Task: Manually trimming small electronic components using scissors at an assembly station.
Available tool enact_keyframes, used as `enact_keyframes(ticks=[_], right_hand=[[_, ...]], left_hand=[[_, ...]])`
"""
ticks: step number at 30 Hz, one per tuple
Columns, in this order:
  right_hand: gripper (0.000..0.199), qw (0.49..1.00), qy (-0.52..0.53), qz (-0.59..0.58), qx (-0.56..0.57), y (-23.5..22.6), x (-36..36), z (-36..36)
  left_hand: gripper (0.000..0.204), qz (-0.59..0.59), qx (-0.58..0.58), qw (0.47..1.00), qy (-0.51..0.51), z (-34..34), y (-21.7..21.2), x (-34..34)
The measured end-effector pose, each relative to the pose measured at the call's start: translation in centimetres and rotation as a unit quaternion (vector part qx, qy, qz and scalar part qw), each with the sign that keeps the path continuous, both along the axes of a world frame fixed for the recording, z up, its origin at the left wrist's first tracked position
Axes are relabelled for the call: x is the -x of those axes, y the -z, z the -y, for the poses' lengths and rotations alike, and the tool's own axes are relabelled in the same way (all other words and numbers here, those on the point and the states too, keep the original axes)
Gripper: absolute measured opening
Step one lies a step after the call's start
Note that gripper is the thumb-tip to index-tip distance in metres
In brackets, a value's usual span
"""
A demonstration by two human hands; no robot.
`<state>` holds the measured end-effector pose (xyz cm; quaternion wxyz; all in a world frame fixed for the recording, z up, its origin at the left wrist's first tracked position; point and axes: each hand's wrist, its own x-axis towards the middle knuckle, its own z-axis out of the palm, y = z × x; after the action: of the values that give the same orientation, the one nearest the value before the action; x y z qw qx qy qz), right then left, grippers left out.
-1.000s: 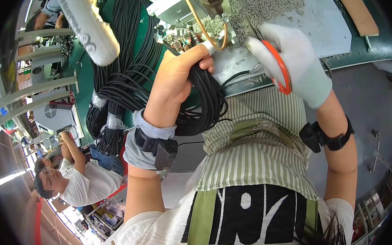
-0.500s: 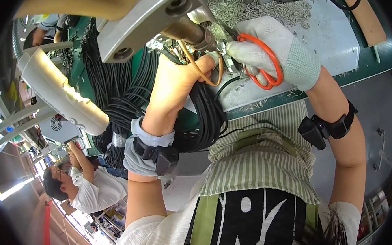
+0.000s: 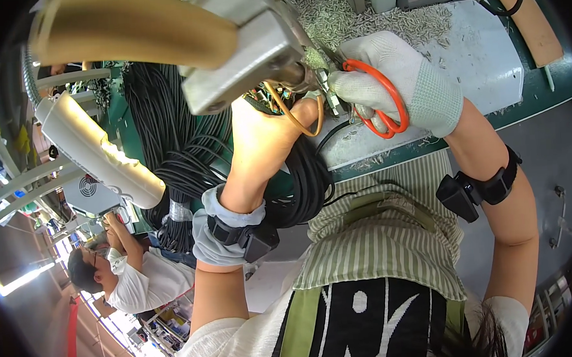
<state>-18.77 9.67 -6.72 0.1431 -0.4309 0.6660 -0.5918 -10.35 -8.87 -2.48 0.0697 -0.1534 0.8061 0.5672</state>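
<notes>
My bare left hand [image 3: 262,137] is closed round a bundle of black cables [image 3: 298,171], whose coloured wire ends and metal connectors show beside the fingers. A tan loop [image 3: 287,108] passes across its thumb. My right hand [image 3: 391,74], in a white knitted glove, is closed on scissors with large orange loop handles [image 3: 400,96]; the blades are mostly hidden. Its fingertips are close to a small silver metal connector [image 3: 333,96], beside my left thumb. Whether they pinch it I cannot tell.
A grey metal bracket [image 3: 243,66] with a tan bar [image 3: 139,30] hangs over my left hand. Many small metal pieces [image 3: 394,22] lie on the white board [image 3: 482,68]. Long black cables [image 3: 157,114] and a lit lamp [image 3: 101,150] are at left; a person [image 3: 145,279] sits beyond.
The bracket and tan bar appear lower and further right, covering more of the wire ends. My left forearm has shifted slightly right. Both hands keep their hold close together.
</notes>
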Motion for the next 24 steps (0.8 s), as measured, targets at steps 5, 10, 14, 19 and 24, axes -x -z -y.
enact_keyframes(ticks=[5, 10, 14, 19, 24], right_hand=[[0.029, 0.999, -0.006, 0.046, 0.018, 1.4, 0.3, 0.2], [0.027, 1.000, 0.015, -0.025, -0.005, 0.1, 0.4, 0.3], [0.026, 0.982, 0.014, 0.160, -0.097, -1.6, -0.2, 0.2], [0.025, 0.991, 0.061, 0.074, -0.093, -0.7, -0.5, 0.5], [0.021, 0.978, 0.171, 0.036, -0.110, -2.2, -3.4, -1.5]], left_hand=[[0.012, -0.085, -0.008, 0.996, -0.030, -1.1, 0.5, 0.1], [0.008, -0.095, -0.023, 0.995, -0.011, -0.8, 0.4, 0.1], [0.027, -0.051, -0.004, 0.999, -0.007, -0.4, 0.1, 0.0], [0.017, -0.033, -0.095, 0.995, 0.018, 0.5, 0.7, 0.1], [0.009, -0.026, -0.232, 0.972, -0.016, 0.8, 0.4, -1.5]])
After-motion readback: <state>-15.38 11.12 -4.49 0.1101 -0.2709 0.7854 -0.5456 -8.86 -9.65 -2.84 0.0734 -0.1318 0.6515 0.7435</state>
